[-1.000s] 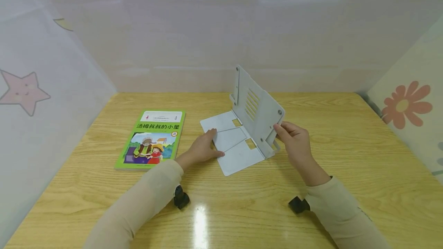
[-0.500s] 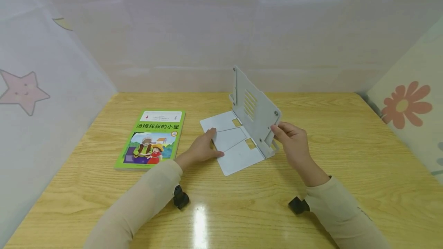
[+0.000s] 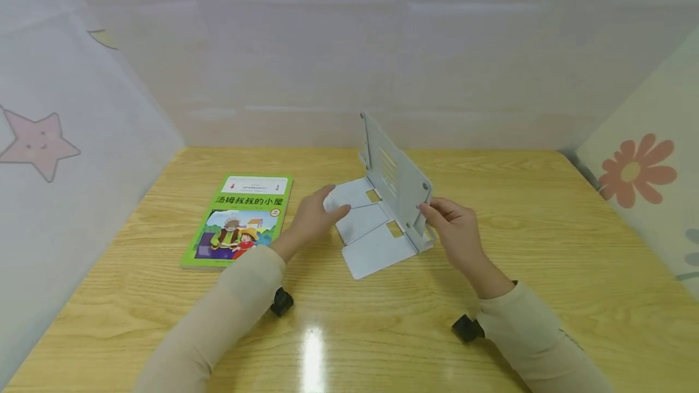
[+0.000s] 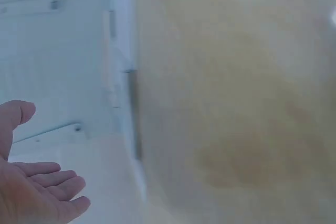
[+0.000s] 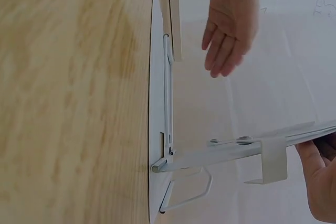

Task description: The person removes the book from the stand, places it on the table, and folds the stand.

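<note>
A white metal book stand (image 3: 378, 255) lies with its base plate on the table and its slotted panel (image 3: 411, 194) tilted up on the right. My right hand (image 3: 459, 232) pinches the panel's near right edge between thumb and fingers; the right wrist view shows this hand (image 5: 321, 182) at the panel's end, beside a bent clip (image 5: 274, 162). My left hand (image 3: 312, 218) hovers at the base's left edge, thumb and fingers spread. In the left wrist view, that hand (image 4: 31, 195) has nothing between its fingers. A wire support (image 5: 190, 195) shows behind the panel hinge.
A green picture book (image 3: 248, 200) lies flat on the wooden table (image 3: 519, 199), left of the stand. Black wrist cameras (image 3: 281, 302) sit under both sleeves. White cloth walls (image 3: 327, 65) with printed shapes enclose the table's back and sides.
My left hand has come off the base plate and moved slightly up and left. The panel has swung a little left and lower, with my right hand following it.
</note>
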A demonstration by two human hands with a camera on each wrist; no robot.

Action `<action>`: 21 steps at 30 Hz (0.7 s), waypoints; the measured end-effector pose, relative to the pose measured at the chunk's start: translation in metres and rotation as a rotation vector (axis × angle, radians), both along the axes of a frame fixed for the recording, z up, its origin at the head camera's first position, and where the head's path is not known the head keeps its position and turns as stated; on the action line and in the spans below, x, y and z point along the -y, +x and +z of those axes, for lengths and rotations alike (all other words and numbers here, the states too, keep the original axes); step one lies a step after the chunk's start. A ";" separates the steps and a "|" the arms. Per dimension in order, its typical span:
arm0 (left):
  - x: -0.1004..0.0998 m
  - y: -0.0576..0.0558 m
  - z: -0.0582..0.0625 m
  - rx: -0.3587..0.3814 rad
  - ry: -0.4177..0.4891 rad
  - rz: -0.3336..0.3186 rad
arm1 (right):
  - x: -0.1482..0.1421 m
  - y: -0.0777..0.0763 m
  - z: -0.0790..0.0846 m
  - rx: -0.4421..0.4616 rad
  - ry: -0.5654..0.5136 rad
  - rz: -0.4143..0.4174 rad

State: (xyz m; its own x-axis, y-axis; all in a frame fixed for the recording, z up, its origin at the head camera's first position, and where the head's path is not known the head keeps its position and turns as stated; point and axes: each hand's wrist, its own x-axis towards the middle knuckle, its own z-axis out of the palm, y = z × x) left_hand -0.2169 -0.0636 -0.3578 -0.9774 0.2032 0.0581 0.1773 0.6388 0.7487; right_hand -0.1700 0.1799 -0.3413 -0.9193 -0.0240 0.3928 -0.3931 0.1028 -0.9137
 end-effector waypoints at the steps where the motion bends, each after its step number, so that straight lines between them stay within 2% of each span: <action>1: 0.000 -0.001 0.007 -0.017 0.027 0.008 | 0.001 0.000 0.000 -0.003 0.008 -0.003; 6: -0.007 -0.005 0.038 -0.099 0.211 0.002 | 0.005 0.002 0.000 -0.015 0.045 0.008; 10: -0.016 -0.006 0.056 -0.107 0.337 -0.013 | 0.009 0.004 0.000 -0.029 0.059 0.050; 14: -0.024 -0.006 0.064 -0.070 0.398 -0.026 | 0.012 0.005 0.000 -0.026 0.071 0.077; 21: -0.029 -0.004 0.065 -0.055 0.477 -0.029 | 0.018 0.008 0.000 -0.025 0.109 0.115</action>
State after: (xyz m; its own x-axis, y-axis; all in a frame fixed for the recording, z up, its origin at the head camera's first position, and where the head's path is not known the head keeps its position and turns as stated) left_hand -0.2209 -0.0346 -0.2928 -0.9645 0.1682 0.2035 0.2380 0.2201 0.9460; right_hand -0.1617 0.1623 -0.3413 -0.8979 -0.1725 0.4049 -0.4306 0.1535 -0.8894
